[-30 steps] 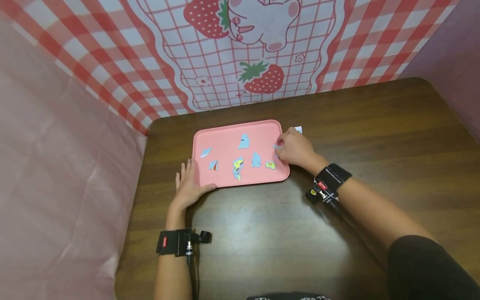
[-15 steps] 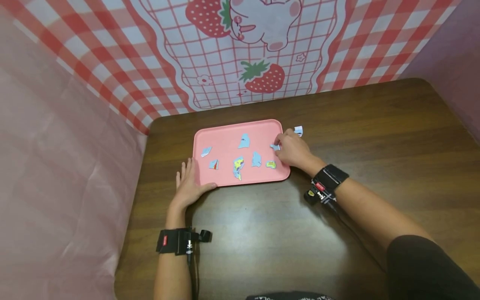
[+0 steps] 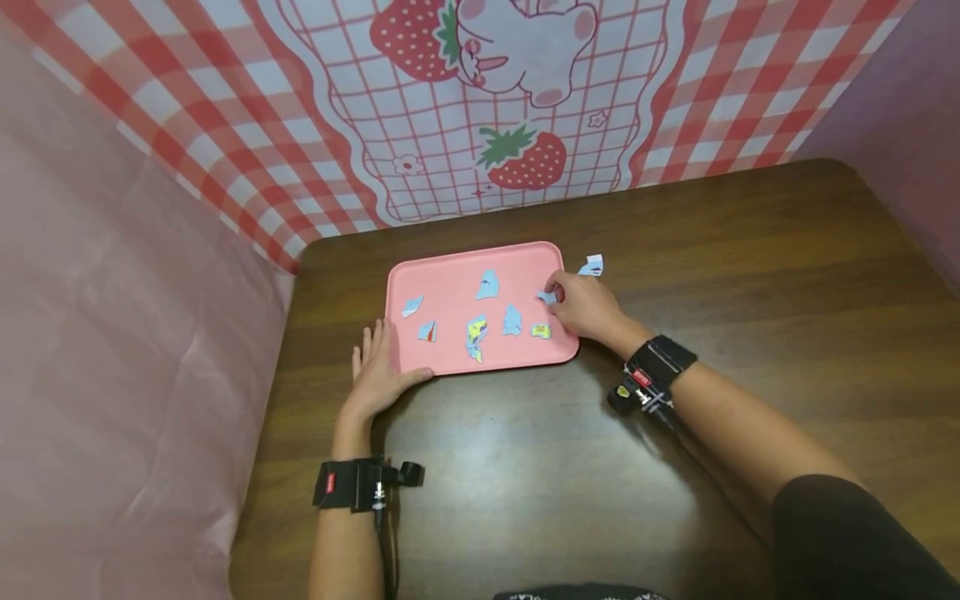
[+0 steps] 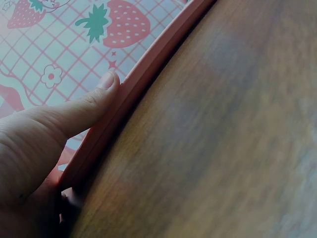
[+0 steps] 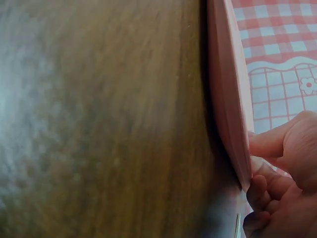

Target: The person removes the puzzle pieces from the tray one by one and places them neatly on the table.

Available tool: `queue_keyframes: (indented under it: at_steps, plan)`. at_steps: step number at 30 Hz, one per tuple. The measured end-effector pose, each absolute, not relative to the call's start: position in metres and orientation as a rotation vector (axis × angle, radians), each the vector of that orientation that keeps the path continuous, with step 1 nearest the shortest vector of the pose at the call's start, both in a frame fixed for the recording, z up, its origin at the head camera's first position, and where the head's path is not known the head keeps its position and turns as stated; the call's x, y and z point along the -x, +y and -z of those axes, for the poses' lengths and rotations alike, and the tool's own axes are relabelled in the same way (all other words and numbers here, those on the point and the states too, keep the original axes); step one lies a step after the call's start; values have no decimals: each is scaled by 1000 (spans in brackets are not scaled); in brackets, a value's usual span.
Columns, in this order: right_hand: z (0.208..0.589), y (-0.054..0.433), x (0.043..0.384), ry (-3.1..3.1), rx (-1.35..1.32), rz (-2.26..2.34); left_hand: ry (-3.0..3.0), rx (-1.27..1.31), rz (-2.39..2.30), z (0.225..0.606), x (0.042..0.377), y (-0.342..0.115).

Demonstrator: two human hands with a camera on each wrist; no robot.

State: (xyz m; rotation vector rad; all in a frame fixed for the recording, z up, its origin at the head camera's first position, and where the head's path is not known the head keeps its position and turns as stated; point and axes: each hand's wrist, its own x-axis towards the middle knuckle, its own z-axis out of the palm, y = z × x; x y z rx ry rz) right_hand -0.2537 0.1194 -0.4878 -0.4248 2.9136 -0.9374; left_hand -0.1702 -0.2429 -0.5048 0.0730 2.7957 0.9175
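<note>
A pink tray (image 3: 450, 271) lies on the table with several small irregular flat pieces spread over it. My right hand (image 3: 591, 307) reaches over the tray's right rim and pinches a light-blue flat piece (image 3: 546, 297) between thumb and index finger. In the right wrist view the curled fingers of the right hand (image 5: 292, 183) show beside the tray's side wall (image 5: 228, 94), and the piece is hidden. At the front left corner, my left hand (image 3: 372, 375) rests against the tray with fingers extended. Its thumb lies along the front rim, also in the left wrist view (image 4: 99, 91).
On the tray are a yellow-and-blue piece (image 3: 476, 335), light-blue pieces (image 3: 487, 284) (image 3: 512, 320), a small yellow piece (image 3: 541, 331) and a red-marked one (image 3: 427, 332). Another blue-and-white piece (image 3: 592, 265) lies outside the right rim. A checked strawberry cloth (image 3: 525, 158) hangs behind the table (image 3: 525, 458).
My right hand has moved slightly left, bringing the pinched piece further over the tray. More of the blue-and-white piece outside the rim shows now. The left hand has stayed in place.
</note>
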Motion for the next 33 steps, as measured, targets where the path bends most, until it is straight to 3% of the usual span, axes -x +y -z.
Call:
queue_keyframes:
  at_steps: [8,33]
  plan:
    - [496,125,258,2871,426,1216,2801,-71,-907,505,170,-243]
    - [481,140,266,2884,274,1378,2802,-75,-901,505,170,-242]
